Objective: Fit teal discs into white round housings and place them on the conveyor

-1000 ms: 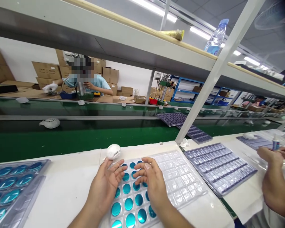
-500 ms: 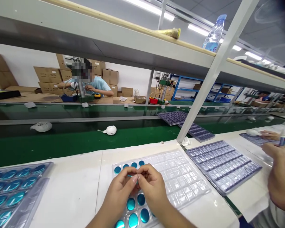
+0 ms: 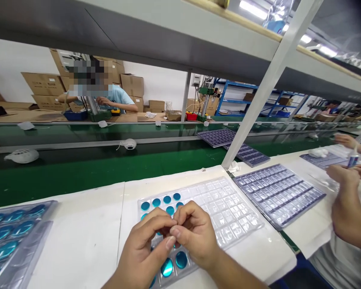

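Observation:
My left hand (image 3: 149,247) and my right hand (image 3: 197,237) meet at the fingertips above a clear plastic tray (image 3: 234,216). The fingers of both are bent and closed in a pinch. Whatever lies between them is too small or too hidden to make out. Shiny blue discs (image 3: 167,267) sit in the left pockets of this tray, some of them covered by my hands. The pockets on its right side show no discs.
At the left edge stands another tray (image 3: 46,237) of blue discs. A stacked tray (image 3: 279,196) lies to the right, near a co-worker's hand (image 3: 344,176) with a small tube (image 3: 353,158). Beyond runs a green belt (image 3: 78,172) carrying white parts (image 3: 22,155). A slanted post (image 3: 252,96) supports the shelf overhead.
The view has tilted down slightly. My left thumb has dropped away from my index finger, widening the gap between them. White parts on the belt have shifted left.

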Demonstrator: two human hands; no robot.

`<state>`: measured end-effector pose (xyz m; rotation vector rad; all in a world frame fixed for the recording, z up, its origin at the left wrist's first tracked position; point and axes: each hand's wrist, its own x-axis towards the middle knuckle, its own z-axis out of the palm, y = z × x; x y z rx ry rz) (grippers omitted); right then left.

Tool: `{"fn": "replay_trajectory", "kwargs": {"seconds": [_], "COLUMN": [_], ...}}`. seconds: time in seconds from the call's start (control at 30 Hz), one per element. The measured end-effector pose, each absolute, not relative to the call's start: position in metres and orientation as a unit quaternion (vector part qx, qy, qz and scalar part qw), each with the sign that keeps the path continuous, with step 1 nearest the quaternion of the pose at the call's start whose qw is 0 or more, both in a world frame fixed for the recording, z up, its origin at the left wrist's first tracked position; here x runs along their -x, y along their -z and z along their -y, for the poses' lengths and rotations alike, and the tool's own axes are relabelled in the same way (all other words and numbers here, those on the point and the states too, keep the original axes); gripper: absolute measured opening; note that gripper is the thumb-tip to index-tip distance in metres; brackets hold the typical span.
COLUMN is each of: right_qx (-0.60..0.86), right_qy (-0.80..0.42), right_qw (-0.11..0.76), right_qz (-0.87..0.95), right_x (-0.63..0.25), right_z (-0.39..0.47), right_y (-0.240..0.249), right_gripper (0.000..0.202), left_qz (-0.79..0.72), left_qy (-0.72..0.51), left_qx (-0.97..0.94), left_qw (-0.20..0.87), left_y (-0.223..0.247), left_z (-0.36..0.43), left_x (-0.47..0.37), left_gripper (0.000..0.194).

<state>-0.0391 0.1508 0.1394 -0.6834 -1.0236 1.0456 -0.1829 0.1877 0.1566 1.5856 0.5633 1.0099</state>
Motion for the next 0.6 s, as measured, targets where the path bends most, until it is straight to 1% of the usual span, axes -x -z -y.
{"fn": "replay_trajectory", "kwargs": {"seconds": [0.07, 0.13, 0.27, 0.43, 0.6], "right_qx": [0.282, 0.274, 0.248, 0.217, 0.259], "right_qy": [-0.516, -0.56, -0.635, -0.681, -0.708], "right_qw": [0.669, 0.64, 0.582, 0.549, 0.495], "right_qz": [0.454, 0.449, 0.443, 0.433, 0.433], "right_x": [0.037, 0.034, 0.027, 0.021, 0.016], "right_z": [-0.149, -0.147, -0.144, -0.141, -0.132], "right_y": [-0.145, -0.149, -0.152, -0.153, -0.15], "right_gripper": [0.028, 0.033, 0.035, 0.03, 0.035], "left_qz": [-0.217, -0.202, -0.191, -0.171, -0.152], "left_qy": [-0.427, -0.423, -0.409, -0.39, -0.362], "left_qx": [-0.69, -0.7, -0.723, -0.744, -0.754], "left_qw": [0.542, 0.539, 0.523, 0.515, 0.527], "left_y": [-0.16, -0.165, -0.171, -0.173, -0.177], "left_z": [-0.187, -0.185, -0.185, -0.184, -0.181], "left_x": [0.186, 0.188, 0.192, 0.194, 0.193], "left_gripper": [0.024, 0.028, 0.026, 0.027, 0.026]}}
